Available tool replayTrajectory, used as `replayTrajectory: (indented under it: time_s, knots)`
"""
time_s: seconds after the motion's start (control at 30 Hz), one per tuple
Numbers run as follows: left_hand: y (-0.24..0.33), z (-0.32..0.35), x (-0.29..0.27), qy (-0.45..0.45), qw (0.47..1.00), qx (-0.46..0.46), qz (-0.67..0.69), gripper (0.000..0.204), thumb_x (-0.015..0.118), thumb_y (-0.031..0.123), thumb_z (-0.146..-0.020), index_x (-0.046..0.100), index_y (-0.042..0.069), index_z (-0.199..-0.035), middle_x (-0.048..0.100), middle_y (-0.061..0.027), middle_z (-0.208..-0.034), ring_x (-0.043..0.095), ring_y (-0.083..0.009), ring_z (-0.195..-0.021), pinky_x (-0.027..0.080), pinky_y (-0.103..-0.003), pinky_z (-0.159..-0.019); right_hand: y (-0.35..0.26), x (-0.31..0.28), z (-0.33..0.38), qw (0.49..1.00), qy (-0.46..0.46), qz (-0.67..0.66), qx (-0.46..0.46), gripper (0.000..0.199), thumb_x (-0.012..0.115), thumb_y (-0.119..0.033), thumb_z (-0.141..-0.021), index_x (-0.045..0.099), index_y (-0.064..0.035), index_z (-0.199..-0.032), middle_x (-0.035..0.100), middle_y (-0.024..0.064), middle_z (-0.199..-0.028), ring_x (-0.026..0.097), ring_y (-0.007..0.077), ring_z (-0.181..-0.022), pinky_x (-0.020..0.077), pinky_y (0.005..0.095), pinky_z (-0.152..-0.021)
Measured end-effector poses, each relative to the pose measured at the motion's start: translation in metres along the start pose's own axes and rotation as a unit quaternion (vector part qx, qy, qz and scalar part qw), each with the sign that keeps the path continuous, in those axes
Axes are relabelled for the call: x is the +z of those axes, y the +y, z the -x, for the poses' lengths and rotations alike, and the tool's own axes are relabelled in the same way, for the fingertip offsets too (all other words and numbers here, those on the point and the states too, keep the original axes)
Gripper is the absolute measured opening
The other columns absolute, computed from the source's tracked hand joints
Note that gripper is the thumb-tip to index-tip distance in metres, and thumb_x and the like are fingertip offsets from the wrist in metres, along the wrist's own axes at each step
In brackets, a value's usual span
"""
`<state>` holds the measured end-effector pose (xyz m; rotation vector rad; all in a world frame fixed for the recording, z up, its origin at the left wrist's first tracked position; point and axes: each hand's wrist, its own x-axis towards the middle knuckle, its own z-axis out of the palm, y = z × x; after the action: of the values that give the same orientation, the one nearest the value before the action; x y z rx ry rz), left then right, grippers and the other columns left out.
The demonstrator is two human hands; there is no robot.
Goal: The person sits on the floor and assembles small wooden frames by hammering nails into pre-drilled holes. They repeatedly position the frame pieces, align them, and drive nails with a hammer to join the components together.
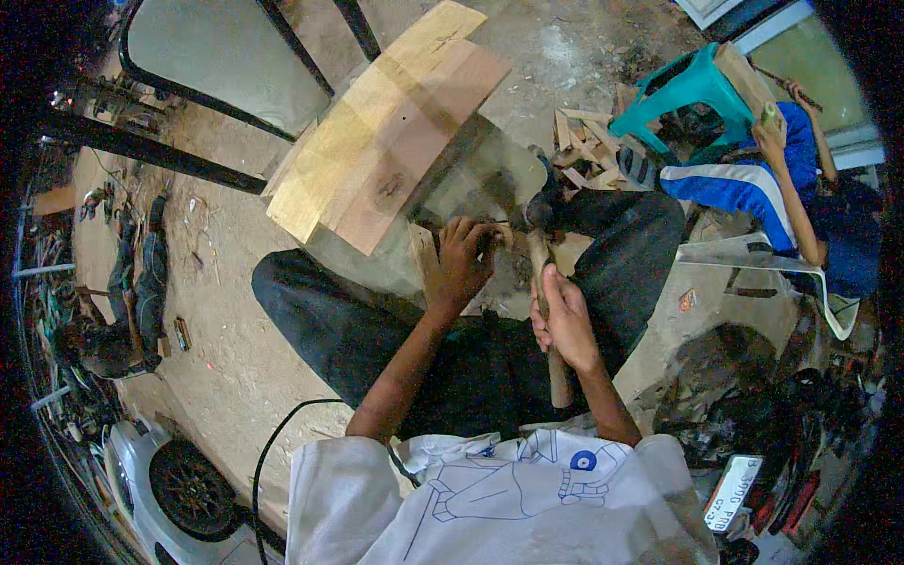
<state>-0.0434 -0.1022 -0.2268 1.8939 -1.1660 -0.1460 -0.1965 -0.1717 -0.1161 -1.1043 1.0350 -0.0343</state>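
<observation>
My right hand (568,320) is wrapped around the wooden handle of a hammer (559,379), whose dark head is at the far end, just right of my left hand. My left hand (459,264) is bent over a light wooden piece (424,249) between my knees, thumb and fingertips drawn together. Whatever the fingertips pinch is too small and dark to make out. Another pale piece of wood (569,250) shows beyond the hammer, near my right thigh. Two wide boards (377,151) lie side by side past my left hand.
A black-framed chair (226,61) stands at the far left. Wood offcuts (589,151) are piled near a green plastic stool (692,89), where another person in blue (800,169) holds a wooden piece. A toy-like silver car (141,480) sits at the lower left, beside a black cable (266,452).
</observation>
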Motion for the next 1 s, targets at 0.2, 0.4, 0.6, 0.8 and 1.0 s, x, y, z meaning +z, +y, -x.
replayTrajectory:
  time_s: [0.2, 0.4, 0.6, 0.8, 1.0]
  knots:
    - [-0.004, 0.015, 0.003, -0.054, 0.994, -0.002, -0.093, 0.031, 0.066, 0.012, -0.077, 0.062, 0.012, -0.108, 0.055, -0.0103, -0.121, 0.047, -0.0347, -0.116, 0.039, -0.045, -0.099, -0.007, 0.003, 0.008, 1.0, 0.002, -0.017, 0.011, 0.04, 0.04, -0.049, -0.097, 0.047, -0.0133, -0.081, 0.043, -0.0031, -0.055, 0.039, 0.0068, -0.039, 0.035, 0.0232, -0.035]
    - [-0.006, 0.024, 0.009, -0.035, 0.998, -0.039, -0.019, 0.03, 0.069, 0.011, -0.077, 0.063, 0.009, -0.107, 0.055, -0.0104, -0.125, 0.045, -0.0336, -0.122, 0.039, -0.042, -0.101, 0.0, 0.006, 0.009, 1.0, 0.003, 0.002, -0.023, 0.04, 0.038, -0.047, -0.098, 0.048, -0.0136, -0.079, 0.041, -0.0028, -0.052, 0.038, 0.0074, -0.037, 0.0343, 0.0246, -0.034]
    - [0.0, 0.017, 0.003, -0.005, 0.998, -0.054, 0.02, 0.021, 0.07, 0.013, -0.078, 0.07, 0.005, -0.097, 0.059, -0.0091, -0.122, 0.047, -0.0318, -0.121, 0.037, -0.041, -0.101, 0.025, 0.013, -0.019, 0.996, 0.044, 0.078, -0.003, 0.042, 0.036, -0.048, -0.099, 0.044, -0.011, -0.081, 0.039, -0.0007, -0.053, 0.037, 0.0085, -0.036, 0.0329, 0.0252, -0.033]
    - [0.01, 0.015, -0.002, 0.004, 0.998, -0.063, 0.018, 0.023, 0.07, 0.013, -0.077, 0.071, 0.007, -0.1, 0.061, -0.0097, -0.12, 0.049, -0.0316, -0.118, 0.039, -0.04, -0.099, 0.011, 0.012, 0.003, 0.998, 0.059, 0.01, -0.022, 0.042, 0.036, -0.048, -0.098, 0.045, -0.0106, -0.082, 0.04, -0.0011, -0.053, 0.036, 0.0079, -0.036, 0.0332, 0.0248, -0.032]
    - [0.004, 0.017, 0.001, -0.012, 0.999, -0.05, 0.005, 0.022, 0.069, 0.012, -0.078, 0.07, 0.006, -0.099, 0.061, -0.0093, -0.119, 0.049, -0.0309, -0.117, 0.039, -0.04, -0.099, 0.042, 0.012, -0.02, 0.991, 0.072, 0.09, -0.073, 0.043, 0.035, -0.048, -0.099, 0.044, -0.0104, -0.079, 0.039, -0.0013, -0.052, 0.037, 0.0074, -0.036, 0.0338, 0.0245, -0.032]
